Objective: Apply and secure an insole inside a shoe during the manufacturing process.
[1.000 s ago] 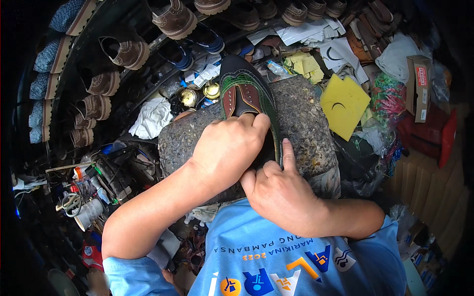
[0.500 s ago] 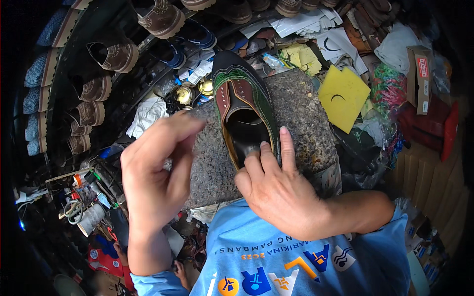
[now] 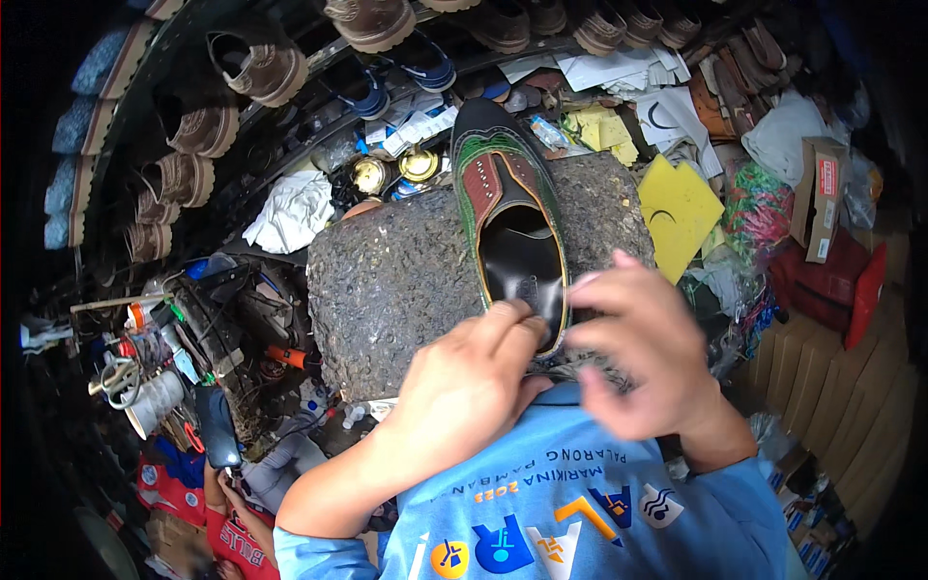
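Note:
A shoe (image 3: 505,182) in black, green and brown-red leather lies on the grey stone block (image 3: 391,280), its toe pointing away from me and its heel toward my body. Inside the opening, a shiny black insole (image 3: 530,273) shows. My left hand (image 3: 469,372) is closed at the left side of the heel, fingertips over the rim and the thumb low by the heel's back. Just right of the heel, my right hand (image 3: 643,338) is raised and smeared by motion. Its fingers are apart and hold nothing I can see.
Brown shoes (image 3: 261,68) line the racks at left and back. Yellow sheets (image 3: 681,217), crumpled white paper (image 3: 290,213) and open tins (image 3: 418,164) surround the block. Scissors (image 3: 121,377) and a thread spool (image 3: 155,401) lie left. Another person's arm (image 3: 242,512) shows lower left.
My left hand has come down from the left onto the shoe's heel. My right hand has left the shoe's inside and lifted to the right. The view has shifted.

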Tool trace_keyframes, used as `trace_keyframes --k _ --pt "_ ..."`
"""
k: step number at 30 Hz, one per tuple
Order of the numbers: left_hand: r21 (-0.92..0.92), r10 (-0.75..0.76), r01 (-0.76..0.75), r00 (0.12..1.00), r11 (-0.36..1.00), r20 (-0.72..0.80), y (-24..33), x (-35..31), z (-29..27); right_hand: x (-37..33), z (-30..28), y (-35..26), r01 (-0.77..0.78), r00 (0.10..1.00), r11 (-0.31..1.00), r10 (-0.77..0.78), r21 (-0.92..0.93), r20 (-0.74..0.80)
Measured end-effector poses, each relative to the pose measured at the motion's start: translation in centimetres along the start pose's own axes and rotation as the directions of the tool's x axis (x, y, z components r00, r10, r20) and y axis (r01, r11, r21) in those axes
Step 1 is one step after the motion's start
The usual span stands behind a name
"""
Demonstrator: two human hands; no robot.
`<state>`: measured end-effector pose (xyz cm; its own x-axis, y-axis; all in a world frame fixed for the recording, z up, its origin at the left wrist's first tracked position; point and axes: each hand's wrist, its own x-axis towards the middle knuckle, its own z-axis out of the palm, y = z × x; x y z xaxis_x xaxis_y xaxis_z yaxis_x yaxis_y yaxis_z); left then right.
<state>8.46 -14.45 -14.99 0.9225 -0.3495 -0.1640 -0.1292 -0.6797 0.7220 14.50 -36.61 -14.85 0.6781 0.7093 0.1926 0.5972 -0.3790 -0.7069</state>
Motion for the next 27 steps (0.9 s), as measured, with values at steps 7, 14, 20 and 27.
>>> trace_keyframes --k 7,14,20,27 --pt "0.083 0.286 -0.287 0.958 0.954 0.014 -0.2 -0.8 0.9 -1.3 5.8 6.8 -0.141 0.553 -0.075 0.821 0.987 0.142" --pt "0.306 0.139 -0.171 0.982 0.937 0.124 3.3 -1.4 0.0 3.0 7.5 8.8 -0.077 0.911 -0.309 0.364 0.948 0.192" --pt "0.465 -0.074 -0.021 0.980 0.885 0.187 2.5 -2.2 2.4 2.9 9.7 9.5 -0.152 0.891 -0.177 0.400 0.972 0.212" --pt "0.346 -0.071 0.004 0.981 0.938 0.181 2.3 -1.3 0.9 3.1 10.6 10.5 -0.180 0.867 -0.183 0.435 0.967 0.243"
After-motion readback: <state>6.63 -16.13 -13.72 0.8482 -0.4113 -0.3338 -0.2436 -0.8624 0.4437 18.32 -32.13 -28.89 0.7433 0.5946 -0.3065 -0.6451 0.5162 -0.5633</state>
